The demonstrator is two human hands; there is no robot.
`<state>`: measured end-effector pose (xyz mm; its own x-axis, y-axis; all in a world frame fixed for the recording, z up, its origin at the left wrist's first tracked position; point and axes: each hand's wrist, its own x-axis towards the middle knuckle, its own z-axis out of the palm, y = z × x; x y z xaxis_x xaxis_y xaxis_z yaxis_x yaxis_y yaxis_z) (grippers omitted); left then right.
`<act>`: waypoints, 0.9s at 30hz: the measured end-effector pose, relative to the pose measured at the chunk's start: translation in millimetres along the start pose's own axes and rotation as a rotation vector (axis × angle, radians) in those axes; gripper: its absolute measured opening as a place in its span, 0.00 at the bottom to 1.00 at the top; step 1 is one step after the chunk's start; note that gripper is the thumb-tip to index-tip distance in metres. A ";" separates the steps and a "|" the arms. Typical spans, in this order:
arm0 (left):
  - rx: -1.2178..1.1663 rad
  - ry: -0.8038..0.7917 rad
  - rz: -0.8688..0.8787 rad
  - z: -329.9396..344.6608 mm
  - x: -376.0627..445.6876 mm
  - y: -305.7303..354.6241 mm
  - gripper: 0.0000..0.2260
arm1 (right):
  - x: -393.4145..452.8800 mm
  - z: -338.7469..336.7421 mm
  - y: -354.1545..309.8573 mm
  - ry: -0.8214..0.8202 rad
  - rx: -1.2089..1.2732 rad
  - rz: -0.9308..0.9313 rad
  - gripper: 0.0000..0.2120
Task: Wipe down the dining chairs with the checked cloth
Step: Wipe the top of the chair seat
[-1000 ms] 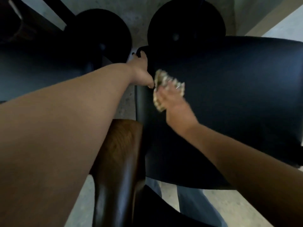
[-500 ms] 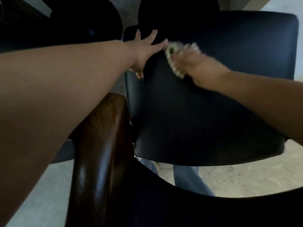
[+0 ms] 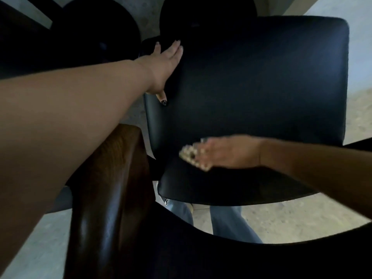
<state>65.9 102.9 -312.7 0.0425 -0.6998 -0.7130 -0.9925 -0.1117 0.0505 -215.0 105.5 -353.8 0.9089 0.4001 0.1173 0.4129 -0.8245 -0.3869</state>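
Nearest the camera, a broad, curved black edge (image 3: 261,260), smooth and matte, swept across the bottom of the view, and beside it rose a glossy dark-brown wooden chair back (image 3: 104,198) with a rounded top and visible grain. Just past the black edge showed two legs in faded blue denim (image 3: 227,222) standing on a pale, speckled concrete floor (image 3: 291,220). Above them lay the black padded chair seat (image 3: 261,87), a wide cushion with rounded corners and a faintly pebbled, leather-like skin that caught a dull sheen along its left side. At the seat's near front edge the person's right hand (image 3: 227,152), blurred, held the small bunched checked cloth (image 3: 194,158), a crumpled wad of cream and dark squares, against the upholstery; its fingers were curled over the cloth, though the blur hid how each one lay. At the far left corner of the same seat the person's left hand (image 3: 165,63) rested flat on the cushion, fingers straight and close together, the thumb with a dark-painted nail splayed back toward the camera along the seat's side. Beyond the seat, two round black disc-shaped bases (image 3: 207,15) sat side by side on the grey floor, their surfaces dark and featureless.
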 end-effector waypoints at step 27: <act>0.064 -0.020 -0.026 -2.5 0.4 8.8 0.63 | -43.6 -31.0 88.1 0.547 -0.049 1.640 0.34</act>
<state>57.5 99.8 -310.7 0.0662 -0.6827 -0.7277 -0.9964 -0.0833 -0.0125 -216.4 3.0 -364.6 0.2592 -0.9638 -0.0625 -0.8966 -0.2160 -0.3866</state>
